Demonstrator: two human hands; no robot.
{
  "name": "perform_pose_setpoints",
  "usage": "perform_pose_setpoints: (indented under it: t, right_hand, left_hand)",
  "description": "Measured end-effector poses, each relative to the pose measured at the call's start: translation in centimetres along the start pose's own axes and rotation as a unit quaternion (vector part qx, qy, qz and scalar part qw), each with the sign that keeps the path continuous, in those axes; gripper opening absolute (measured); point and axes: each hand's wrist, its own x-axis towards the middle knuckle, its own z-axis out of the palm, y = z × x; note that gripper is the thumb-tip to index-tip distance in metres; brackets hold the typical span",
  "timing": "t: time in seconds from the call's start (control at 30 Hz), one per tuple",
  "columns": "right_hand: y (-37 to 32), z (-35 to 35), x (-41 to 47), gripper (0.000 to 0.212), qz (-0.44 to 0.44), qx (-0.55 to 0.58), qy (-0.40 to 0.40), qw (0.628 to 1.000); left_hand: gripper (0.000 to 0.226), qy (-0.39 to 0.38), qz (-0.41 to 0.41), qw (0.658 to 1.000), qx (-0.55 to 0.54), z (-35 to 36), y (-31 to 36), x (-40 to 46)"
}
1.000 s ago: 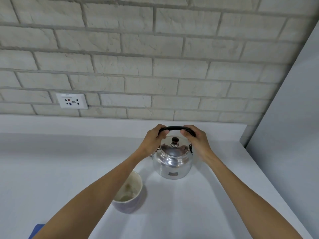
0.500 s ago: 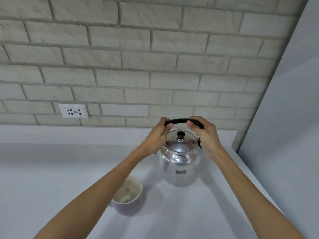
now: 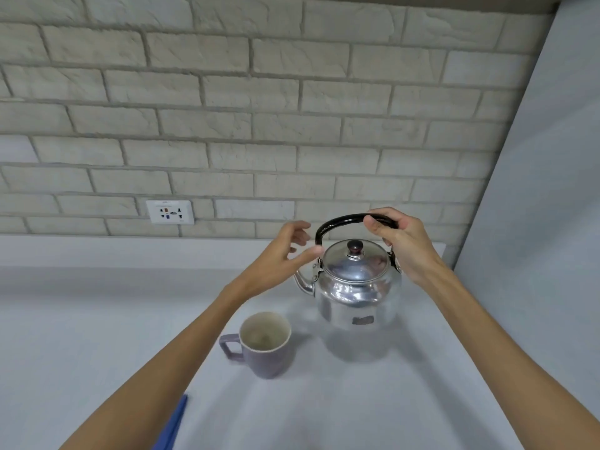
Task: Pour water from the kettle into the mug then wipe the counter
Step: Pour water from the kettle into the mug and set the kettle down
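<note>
A shiny steel kettle [image 3: 357,292] with a black arched handle and a dark lid knob hangs just above the white counter [image 3: 81,319], its spout pointing left. My right hand [image 3: 401,243] grips the right part of the handle. My left hand [image 3: 285,254] is off the handle, fingers spread, its thumb close to the handle's left hinge. A lilac mug [image 3: 266,347] with a pale stained inside stands on the counter below and left of the kettle, its handle to the left.
A blue cloth [image 3: 173,427] peeks out from under my left forearm at the bottom. A brick wall with a socket plate [image 3: 169,212] runs along the back. A plain grey wall [image 3: 535,222] closes off the right side.
My left hand has let go of the kettle handle and opened. The right hand alone holds the kettle, which has risen off the counter. The mug now shows fully.
</note>
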Motion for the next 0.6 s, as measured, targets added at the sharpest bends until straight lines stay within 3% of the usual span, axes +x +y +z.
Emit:
perform_pose_setpoints:
  t: [0.23, 0.6]
  right_hand:
    - [-0.7, 0.8, -1.8, 0.005, 0.009, -0.039, -0.038, 0.998]
    - [-0.8, 2.1, -2.9, 0.01, 0.048, -0.092, -0.082, 0.991]
  left_hand:
    - [0.105, -0.072, -0.105, 0.99, 0.061, -3.2, -6.1, -6.0]
    - [0.116, -0.124, -0.199, 0.972, 0.03, -2.2, -10.1, -10.6]
